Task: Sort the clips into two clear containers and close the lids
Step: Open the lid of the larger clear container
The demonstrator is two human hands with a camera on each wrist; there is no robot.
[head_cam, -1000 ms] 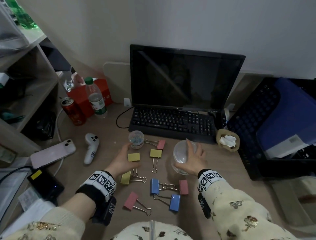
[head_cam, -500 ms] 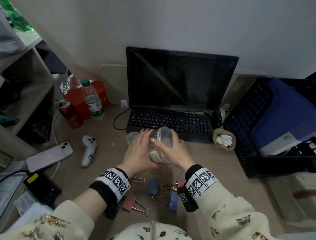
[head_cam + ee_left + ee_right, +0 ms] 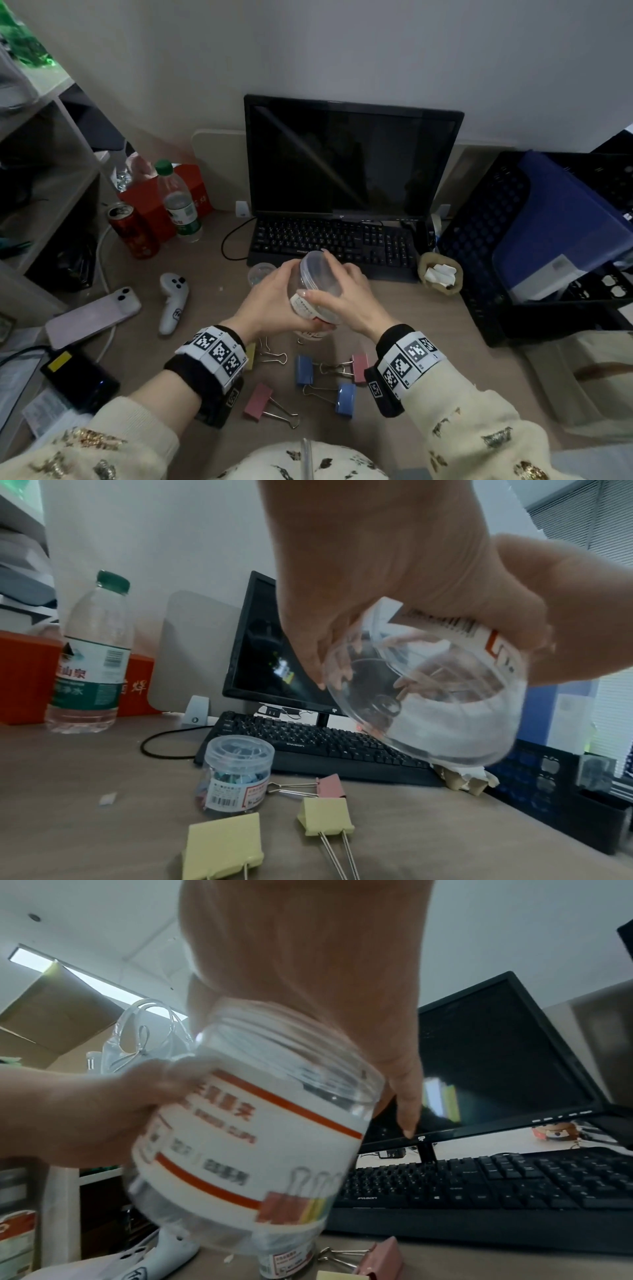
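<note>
Both hands hold a large clear jar (image 3: 310, 301) tilted above the desk; it has a white label with orange stripes (image 3: 253, 1139). My left hand (image 3: 274, 301) grips its body from the left. My right hand (image 3: 342, 294) curls round its clear lid (image 3: 320, 274). A small clear jar (image 3: 236, 772) of tiny clips stands with its lid on beside the keyboard, half hidden in the head view. Binder clips lie loose on the desk: two blue (image 3: 304, 369) (image 3: 346, 399), pink ones (image 3: 257, 401) (image 3: 360, 365) and yellow ones (image 3: 224, 848) (image 3: 325, 815).
A black keyboard (image 3: 335, 240) and monitor (image 3: 352, 157) stand just behind the jars. On the left are a red can (image 3: 133, 233), a water bottle (image 3: 178, 202), a white controller (image 3: 173, 301) and a phone (image 3: 92, 317). A black crate (image 3: 486, 240) bounds the right side.
The right hand has lifted the large jar off the desk and brought it left. The left hand left the yellow clips and took hold of the jar's body. The jar is now tilted.
</note>
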